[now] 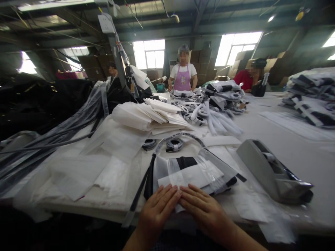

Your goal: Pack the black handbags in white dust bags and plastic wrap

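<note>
My left hand (160, 209) lies flat on the near edge of a white paper sheet (191, 176), fingers stretched out. Close beside it, my right hand (202, 207) rests on the same edge, also flat, the fingertips of both hands nearly meeting. Under the sheet is a black handbag (187, 162), partly covered in white paper and clear film. Its arched handle (180, 134), wrapped in film, points away from me. A dark strap (140, 190) hangs at its left side toward the table edge. My palms hide the bag's near edge.
To the right stands a grey tape dispenser (272, 174). Coiled straps (174, 144) lie behind the bag, and stacked white paper (146, 116) beyond. Film-wrapped straps (86, 108) hang at left. Wrapped bags (311, 94) are piled at far right. A co-worker in a purple apron (183, 78) stands opposite.
</note>
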### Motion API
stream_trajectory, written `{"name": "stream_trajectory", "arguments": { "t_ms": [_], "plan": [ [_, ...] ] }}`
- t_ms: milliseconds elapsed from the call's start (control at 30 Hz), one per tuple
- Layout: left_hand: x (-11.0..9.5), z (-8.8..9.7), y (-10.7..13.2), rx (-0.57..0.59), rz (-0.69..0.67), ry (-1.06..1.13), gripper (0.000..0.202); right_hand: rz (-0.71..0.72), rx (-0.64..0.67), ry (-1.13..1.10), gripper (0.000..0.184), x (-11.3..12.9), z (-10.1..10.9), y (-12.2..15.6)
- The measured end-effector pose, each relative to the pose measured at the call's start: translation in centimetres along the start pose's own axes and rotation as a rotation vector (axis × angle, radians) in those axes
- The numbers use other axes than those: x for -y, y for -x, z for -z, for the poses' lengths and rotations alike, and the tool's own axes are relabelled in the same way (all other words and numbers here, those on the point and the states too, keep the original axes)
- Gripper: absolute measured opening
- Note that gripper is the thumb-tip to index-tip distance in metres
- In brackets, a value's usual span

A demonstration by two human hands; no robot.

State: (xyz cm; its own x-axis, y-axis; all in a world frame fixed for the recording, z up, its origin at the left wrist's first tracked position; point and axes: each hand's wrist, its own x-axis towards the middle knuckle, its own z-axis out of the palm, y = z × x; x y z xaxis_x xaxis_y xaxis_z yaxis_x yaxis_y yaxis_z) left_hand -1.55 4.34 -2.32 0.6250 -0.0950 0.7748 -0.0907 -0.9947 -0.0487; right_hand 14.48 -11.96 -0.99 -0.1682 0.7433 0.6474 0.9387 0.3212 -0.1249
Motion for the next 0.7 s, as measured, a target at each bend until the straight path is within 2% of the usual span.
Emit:
{"name": "stream_trajectory", "arguments": {
  "t_ms": [200, 433, 567, 700],
  "plan": [
    [0.0, -0.1, 0.1, 0.012, 0.040, 0.018, 0.032, -0.018, -0.109, -0.046, 0.031, 0.2, 0.3, 0.2],
    [0.0, 0.0, -0.1, 0.014, 0.043, -0.009, 0.033, -0.155, -0.200, -0.132, 0.021, 0.9, 1.1, -0.9],
    [0.1, 0.0, 0.2, 0.019, 0.035, -0.006, 0.035, -0.098, -0.185, -0.036, 0.019, 1.5, 1.6, -0.7],
    [0.0, 0.1, 0.2, 0.024, 0.046, 0.013, 0.033, -0.025, -0.142, 0.022, 0.026, 1.6, 1.6, -0.2]
  ]
}}
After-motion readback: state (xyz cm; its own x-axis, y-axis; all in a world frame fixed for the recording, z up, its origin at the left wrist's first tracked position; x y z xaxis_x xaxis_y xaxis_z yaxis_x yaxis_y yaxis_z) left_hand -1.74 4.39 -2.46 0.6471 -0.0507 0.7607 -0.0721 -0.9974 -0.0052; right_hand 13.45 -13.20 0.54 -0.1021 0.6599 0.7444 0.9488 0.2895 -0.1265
